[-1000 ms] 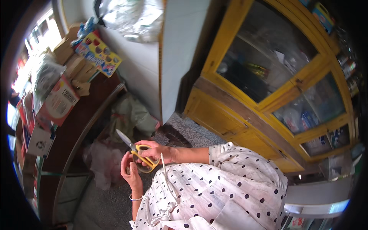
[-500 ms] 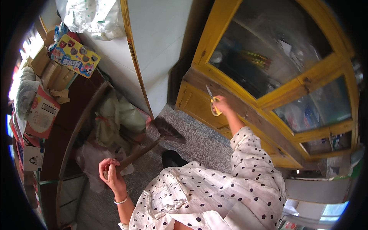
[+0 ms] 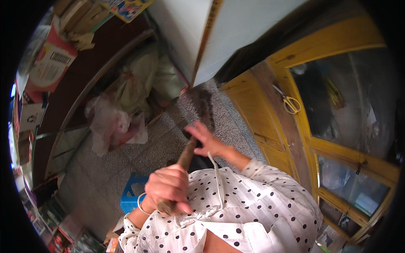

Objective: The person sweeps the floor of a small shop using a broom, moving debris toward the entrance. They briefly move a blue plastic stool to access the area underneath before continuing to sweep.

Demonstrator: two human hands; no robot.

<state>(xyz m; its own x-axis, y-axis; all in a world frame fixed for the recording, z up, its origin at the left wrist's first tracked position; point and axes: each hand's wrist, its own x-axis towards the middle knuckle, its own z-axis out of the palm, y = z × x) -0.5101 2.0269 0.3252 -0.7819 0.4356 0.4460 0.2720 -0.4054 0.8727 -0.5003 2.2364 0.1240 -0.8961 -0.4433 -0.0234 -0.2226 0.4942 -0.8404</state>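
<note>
My left hand [image 3: 168, 185] is closed around the upper end of a broom's wooden handle [image 3: 186, 155], held in front of my body. The handle slants away to a dark, motion-blurred broom head [image 3: 201, 109] low over the speckled floor. My right hand [image 3: 205, 141] is farther along the handle, with its fingers stretched out and apart. Whether its palm touches the wood I cannot tell. Yellow-handled scissors [image 3: 290, 104] lie on the wooden ledge of the yellow cabinet, away from both hands.
The yellow glass-doored cabinet [image 3: 314, 126] stands on the right. A tall white panel [image 3: 230, 40] rises ahead. Plastic bags [image 3: 114, 126] and pale green sacks [image 3: 137, 80] lie at the left under a dark curved counter [image 3: 90, 63]. A blue plastic stool [image 3: 130, 194] is beside my left arm.
My right hand has left the scissors on the cabinet ledge and moved to the broom handle. My left hand has brought the handle's end in toward my body. The view has turned.
</note>
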